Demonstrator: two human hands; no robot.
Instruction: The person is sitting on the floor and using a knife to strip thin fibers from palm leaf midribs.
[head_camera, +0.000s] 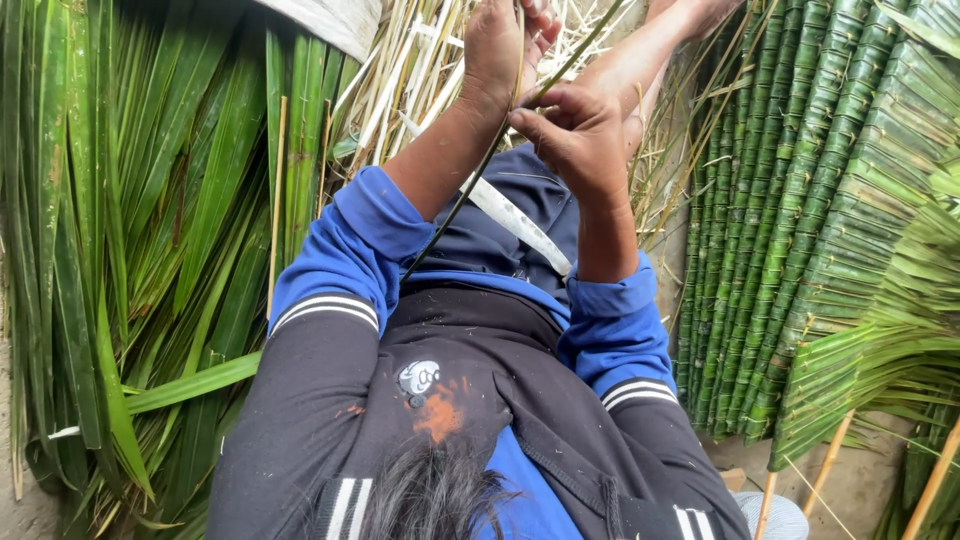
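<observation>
Up at the top centre of the frame, the left hand (497, 50) is closing around a thin green-yellow leaf rib (478, 172), keeping it taut, while the right hand (577, 132) is pinching it lower down, seemingly stripping it. A long pale knife blade (520, 222) is lying across the lap, within reach. Loose green palm leaves (140, 230) are piling at left, folded woven leaf panels (800, 200) at right.

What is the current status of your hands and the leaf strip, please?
Left hand and right hand both gripping thin leaf strip. Knife lies across lap. Loose green leaves left, folded leaf rows right.
</observation>
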